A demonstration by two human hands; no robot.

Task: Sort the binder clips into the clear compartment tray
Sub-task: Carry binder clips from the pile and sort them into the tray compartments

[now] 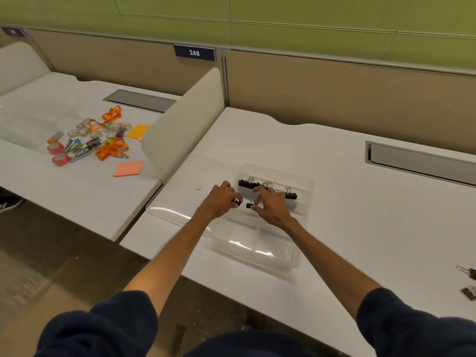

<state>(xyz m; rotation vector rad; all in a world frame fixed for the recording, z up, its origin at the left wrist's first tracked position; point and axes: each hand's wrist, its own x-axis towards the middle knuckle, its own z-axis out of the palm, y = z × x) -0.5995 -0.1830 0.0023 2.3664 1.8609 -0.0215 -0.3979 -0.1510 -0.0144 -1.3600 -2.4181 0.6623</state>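
A clear compartment tray (273, 256) lies on the white desk in front of me. Black binder clips sit in its far compartments: a large one (246, 183) at the back and another (290, 195) to the right. My left hand (221, 199) hovers over the tray's left part, its fingers pinching a small black binder clip (236, 201). My right hand (270, 205) is beside it, its thumb and fingers pinching another small black clip (249, 205). Two more clips (468, 292) lie loose at the desk's right edge.
A beige divider (180, 130) separates this desk from the left desk, where tape rolls, orange lanyards (110, 148) and sticky notes (128, 168) are scattered. A grey cable slot (422, 161) is set in the desk at the back right. A small pink dot (198, 188) lies left of my hands.
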